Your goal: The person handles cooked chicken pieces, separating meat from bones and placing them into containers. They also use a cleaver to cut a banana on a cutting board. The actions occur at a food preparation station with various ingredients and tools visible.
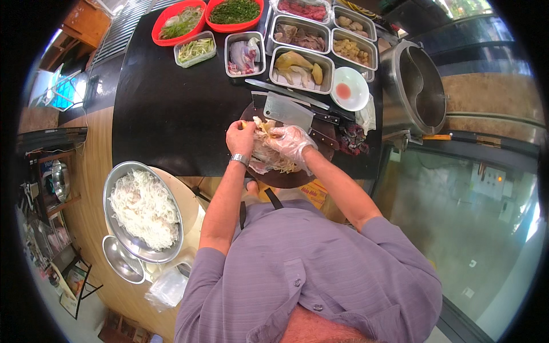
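My left hand (241, 139), bare with a metal wristwatch, grips one side of a piece of cooked poultry (263, 127). Across from it my right hand (291, 141), in a clear plastic glove, closes on the other side. Below both hands, more poultry meat and bones (271, 158) lie on a round dark chopping board (296, 178) at the table's front edge. Two cleavers lie on the board's far right part; the broad blade of one cleaver (288, 110) faces up. A long knife (285, 93) rests just beyond them.
Steel trays of meat (302, 88), a white bowl (349, 89) and red baskets of cut greens (235, 29) stand on the black table (171, 115). A crumpled cloth (352, 138) lies right of the board. At right is a large steel pot (414, 88); at left, a basin of white noodles (143, 210).
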The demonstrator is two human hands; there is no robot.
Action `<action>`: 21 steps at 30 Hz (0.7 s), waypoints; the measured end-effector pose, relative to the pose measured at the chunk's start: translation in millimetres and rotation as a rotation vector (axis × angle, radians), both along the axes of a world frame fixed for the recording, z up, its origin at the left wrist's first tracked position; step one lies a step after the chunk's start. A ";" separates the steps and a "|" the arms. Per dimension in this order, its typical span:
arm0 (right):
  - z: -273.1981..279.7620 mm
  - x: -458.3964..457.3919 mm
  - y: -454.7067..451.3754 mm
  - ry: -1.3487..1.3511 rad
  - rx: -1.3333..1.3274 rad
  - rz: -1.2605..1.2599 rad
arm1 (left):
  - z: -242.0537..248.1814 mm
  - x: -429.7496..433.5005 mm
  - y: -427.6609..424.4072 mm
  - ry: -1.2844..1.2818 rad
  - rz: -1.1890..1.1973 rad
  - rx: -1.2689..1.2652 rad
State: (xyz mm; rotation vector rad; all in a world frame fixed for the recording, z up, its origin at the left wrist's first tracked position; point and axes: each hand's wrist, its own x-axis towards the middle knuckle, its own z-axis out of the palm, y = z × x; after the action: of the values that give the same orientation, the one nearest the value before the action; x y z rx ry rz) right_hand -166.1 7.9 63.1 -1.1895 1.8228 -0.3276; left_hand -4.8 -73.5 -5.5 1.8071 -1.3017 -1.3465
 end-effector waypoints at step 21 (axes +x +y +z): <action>-27.3 -17.7 -11.8 -0.047 -0.110 0.235 | -2.4 -1.9 7.6 0.043 -0.013 -0.021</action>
State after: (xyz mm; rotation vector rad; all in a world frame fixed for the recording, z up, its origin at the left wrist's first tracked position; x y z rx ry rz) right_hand -183.8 -3.8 35.8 -1.4443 1.6219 -0.3210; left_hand -6.7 -65.9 -7.9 1.7492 -1.3026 -1.3655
